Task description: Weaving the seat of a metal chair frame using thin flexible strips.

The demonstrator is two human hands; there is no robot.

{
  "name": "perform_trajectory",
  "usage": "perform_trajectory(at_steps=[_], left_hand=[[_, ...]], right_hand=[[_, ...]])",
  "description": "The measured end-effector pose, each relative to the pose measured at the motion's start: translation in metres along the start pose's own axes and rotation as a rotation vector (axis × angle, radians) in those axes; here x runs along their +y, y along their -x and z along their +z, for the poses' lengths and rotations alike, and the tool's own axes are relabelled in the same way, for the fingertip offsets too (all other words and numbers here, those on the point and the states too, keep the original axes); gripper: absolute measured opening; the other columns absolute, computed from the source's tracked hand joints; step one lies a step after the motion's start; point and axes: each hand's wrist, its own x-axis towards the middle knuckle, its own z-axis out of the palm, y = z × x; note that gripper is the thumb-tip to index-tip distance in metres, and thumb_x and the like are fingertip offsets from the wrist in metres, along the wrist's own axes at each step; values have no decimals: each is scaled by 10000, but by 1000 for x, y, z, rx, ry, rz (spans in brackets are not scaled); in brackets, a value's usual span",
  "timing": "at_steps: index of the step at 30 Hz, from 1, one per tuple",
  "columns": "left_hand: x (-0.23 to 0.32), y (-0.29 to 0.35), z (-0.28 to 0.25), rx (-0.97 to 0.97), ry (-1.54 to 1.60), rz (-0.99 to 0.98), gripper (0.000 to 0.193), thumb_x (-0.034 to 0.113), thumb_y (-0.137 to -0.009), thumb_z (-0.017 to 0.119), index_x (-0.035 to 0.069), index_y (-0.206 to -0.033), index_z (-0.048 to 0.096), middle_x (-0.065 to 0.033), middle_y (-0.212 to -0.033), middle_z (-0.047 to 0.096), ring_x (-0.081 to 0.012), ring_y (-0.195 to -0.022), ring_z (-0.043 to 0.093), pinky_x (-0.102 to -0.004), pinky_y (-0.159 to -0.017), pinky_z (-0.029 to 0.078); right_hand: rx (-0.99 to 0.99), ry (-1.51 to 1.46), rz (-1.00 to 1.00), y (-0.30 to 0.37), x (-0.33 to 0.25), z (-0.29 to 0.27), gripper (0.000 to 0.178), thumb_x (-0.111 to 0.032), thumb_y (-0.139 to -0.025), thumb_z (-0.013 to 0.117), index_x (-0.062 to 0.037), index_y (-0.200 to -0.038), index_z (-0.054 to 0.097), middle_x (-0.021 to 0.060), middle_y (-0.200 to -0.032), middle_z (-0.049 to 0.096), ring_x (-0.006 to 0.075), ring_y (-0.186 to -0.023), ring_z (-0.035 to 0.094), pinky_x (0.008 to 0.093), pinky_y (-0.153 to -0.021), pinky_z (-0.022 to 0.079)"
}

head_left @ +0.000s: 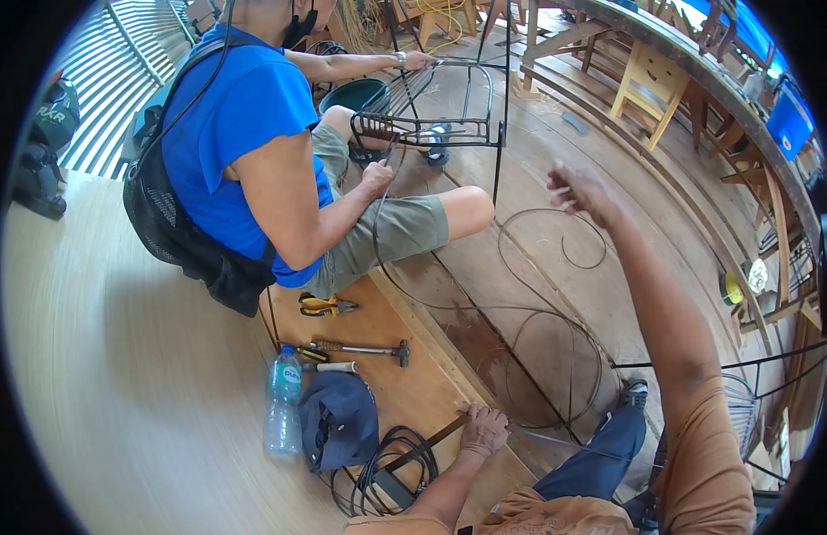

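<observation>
L hand on wd board edge | R hand raised, part-curled

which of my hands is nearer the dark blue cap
Left. The left hand is to the right of the dark blue cap; the right hand is farther forward and right, out over the floor.

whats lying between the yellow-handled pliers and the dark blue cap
In the head view, a hammer lies between the pliers and the cap, with a pale-handled tool nearer the cap and a yellow-and-black handle at left.
</observation>
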Motion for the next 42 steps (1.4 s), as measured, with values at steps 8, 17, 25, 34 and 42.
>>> perform_trajectory(at_steps=[8, 17, 25, 34, 42], left_hand=[[4, 0, -2, -20, 5, -3, 185, 301, -758, 595, 145, -846, 639, -48, -890, 619, -214, -925, 558, -464, -987, 265], [3, -5, -3, -12, 2, -18, 170, 262, -741, 566, 146, -842, 638, -43, -883, 631, -207, -904, 564, -466, -998, 261], [-1, 5, 4, 29, -62, 26, 159, 262, -724, 582, 142, -819, 628, -35, -869, 624, -212, -895, 564, -488, -990, 272], [0, -3, 4, 89, -121, 52, 150, 270, -702, 601, 120, -703, 609, -75, -791, 611, -268, -834, 555, -487, -901, 321], [16, -7, 5, -1, -260, 60, 152, 208, -745, 553, 103, -807, 643, -74, -863, 640, -252, -886, 565, -473, -981, 258]], right_hand=[[12, -162, 185, 86, 118, 6, 340, -356, -928, 494, -31, -914, 591, 37, -792, 594, 106, -627, 572, 226, -503, 436], [301, -330, 443, 165, 216, -22, 360, -345, -933, 477, -37, -1089, 579, 61, -961, 605, 135, -691, 584, 235, -531, 452], [161, -206, 427, 209, 241, -16, 352, -285, -909, 541, -48, -1170, 546, 20, -894, 589, 91, -676, 577, 215, -524, 439], [609, 345, 62, 306, 223, -59, 364, -214, -858, 574, -34, -1170, 523, 200, -1055, 583, 348, -942, 580, 397, -827, 469], [1161, 772, 444, 493, 262, -217, 469, -141, -855, 558, -72, -1300, 426, 191, -1328, 423, 364, -1249, 379, 413, -1054, 335]])
